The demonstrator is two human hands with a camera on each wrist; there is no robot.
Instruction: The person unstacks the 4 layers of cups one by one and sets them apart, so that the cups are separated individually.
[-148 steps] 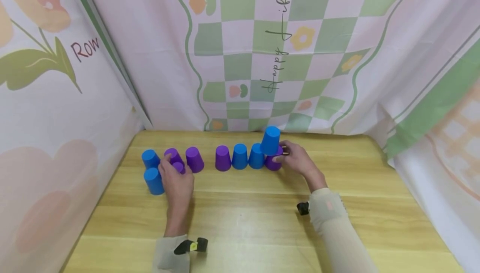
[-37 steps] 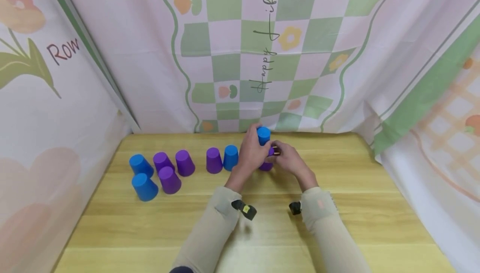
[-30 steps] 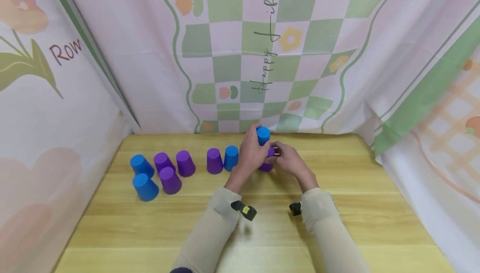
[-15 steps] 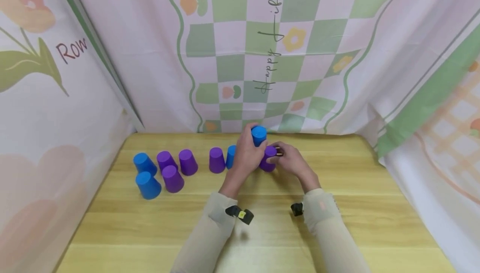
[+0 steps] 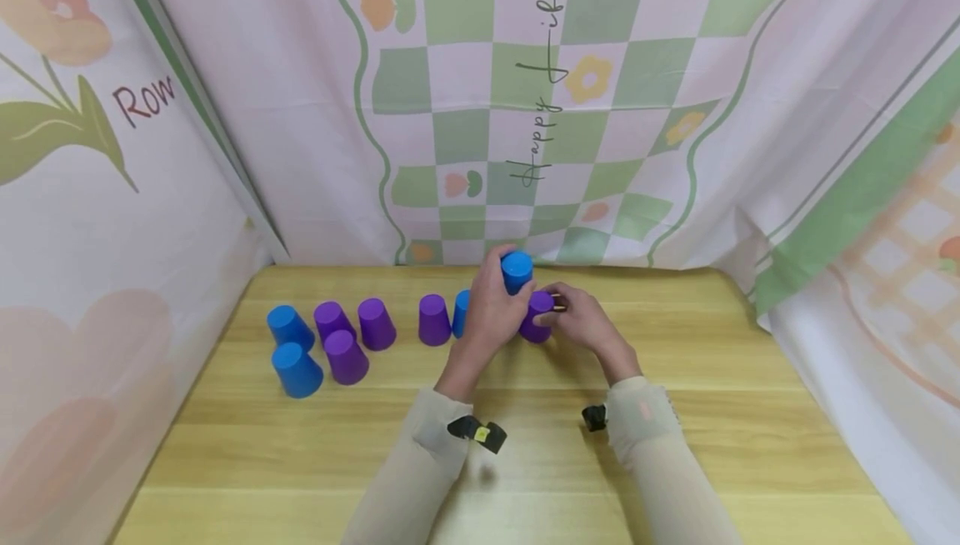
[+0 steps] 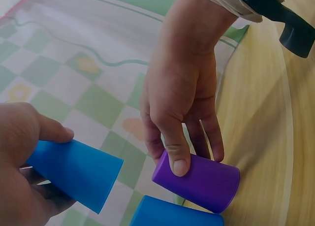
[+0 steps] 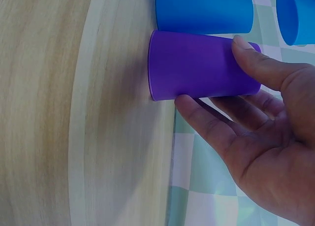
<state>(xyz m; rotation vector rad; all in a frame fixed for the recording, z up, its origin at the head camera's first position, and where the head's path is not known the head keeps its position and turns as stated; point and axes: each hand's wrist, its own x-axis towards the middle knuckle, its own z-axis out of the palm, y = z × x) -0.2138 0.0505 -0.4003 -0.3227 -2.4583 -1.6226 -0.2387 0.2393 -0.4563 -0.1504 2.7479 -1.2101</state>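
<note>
My left hand (image 5: 492,299) grips an upside-down blue cup (image 5: 517,270) and holds it raised above the right end of a row of cups. In the left wrist view that blue cup (image 6: 78,172) hangs apart from the cups below. My right hand (image 5: 588,322) holds the purple cup (image 5: 537,317) at the row's right end, thumb on one side and fingers on the other. This purple cup (image 7: 202,66) stands mouth down on the table, close beside another blue cup (image 7: 204,10). In the head view, my left hand hides that neighbour.
Further left in the row stand a partly covered blue cup (image 5: 461,314) and a purple cup (image 5: 434,320). Several blue and purple cups cluster at the left, including a blue cup (image 5: 297,370) in front. A patterned curtain (image 5: 465,112) hangs behind the wooden table (image 5: 300,470).
My left hand has left a purple cup in the left cluster and gripped the blue cup atop the row, then shifted it slightly left. My right hand stays at the purple cup.
</note>
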